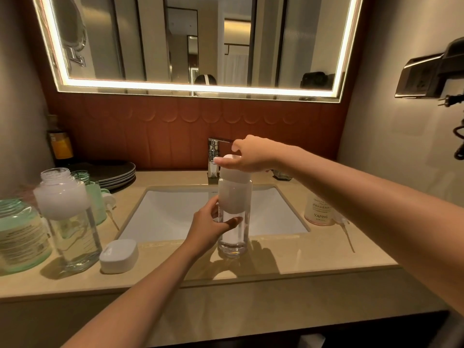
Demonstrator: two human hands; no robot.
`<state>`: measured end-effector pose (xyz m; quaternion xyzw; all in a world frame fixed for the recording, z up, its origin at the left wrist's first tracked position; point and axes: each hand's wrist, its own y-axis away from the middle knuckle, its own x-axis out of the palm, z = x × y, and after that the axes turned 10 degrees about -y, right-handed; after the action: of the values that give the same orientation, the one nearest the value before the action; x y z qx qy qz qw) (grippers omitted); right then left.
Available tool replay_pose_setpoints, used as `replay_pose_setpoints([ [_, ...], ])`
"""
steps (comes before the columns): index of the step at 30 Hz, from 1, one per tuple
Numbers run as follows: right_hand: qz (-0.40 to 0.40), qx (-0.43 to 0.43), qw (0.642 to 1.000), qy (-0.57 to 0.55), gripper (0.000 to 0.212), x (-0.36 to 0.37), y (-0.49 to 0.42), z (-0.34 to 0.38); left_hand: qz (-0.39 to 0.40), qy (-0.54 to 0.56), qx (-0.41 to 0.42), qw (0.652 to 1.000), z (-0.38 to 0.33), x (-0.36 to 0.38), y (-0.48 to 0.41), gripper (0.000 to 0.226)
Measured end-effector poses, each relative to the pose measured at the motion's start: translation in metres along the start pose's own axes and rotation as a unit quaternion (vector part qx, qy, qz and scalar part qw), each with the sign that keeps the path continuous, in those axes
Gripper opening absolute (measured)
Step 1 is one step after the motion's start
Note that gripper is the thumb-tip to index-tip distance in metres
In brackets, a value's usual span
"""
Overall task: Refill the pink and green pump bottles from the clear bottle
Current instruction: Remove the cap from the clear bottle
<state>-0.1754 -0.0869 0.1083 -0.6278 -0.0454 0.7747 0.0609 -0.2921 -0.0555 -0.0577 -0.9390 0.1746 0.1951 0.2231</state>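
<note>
Looking down at a beige stone table set around a white rectangular sink. The left hand wraps its fingers round the lower half of a tall clear plastic bottle, which stands upright on the table's front strip, just in front of the sink. The right hand reaches over from above, fingers curled round the bottle's rounded white cap. A squat pale pink bottle stands just right of the sink. On the left stands another clear bottle with an open threaded neck; a pale green bottle is partly hidden behind it, with a white pump head beside it. Nearby sit a small white rounded box, a stack of dark plates and a chrome tap.
</note>
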Motion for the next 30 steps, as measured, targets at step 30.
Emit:
replay_pose_setpoints([
  [30, -0.017, -0.047, 0.998, -0.029, 0.071, 0.001, 0.011, -0.002, -0.003, 0.005, -0.006, 1.0, 0.002, 0.001, 0.0, 0.065],
])
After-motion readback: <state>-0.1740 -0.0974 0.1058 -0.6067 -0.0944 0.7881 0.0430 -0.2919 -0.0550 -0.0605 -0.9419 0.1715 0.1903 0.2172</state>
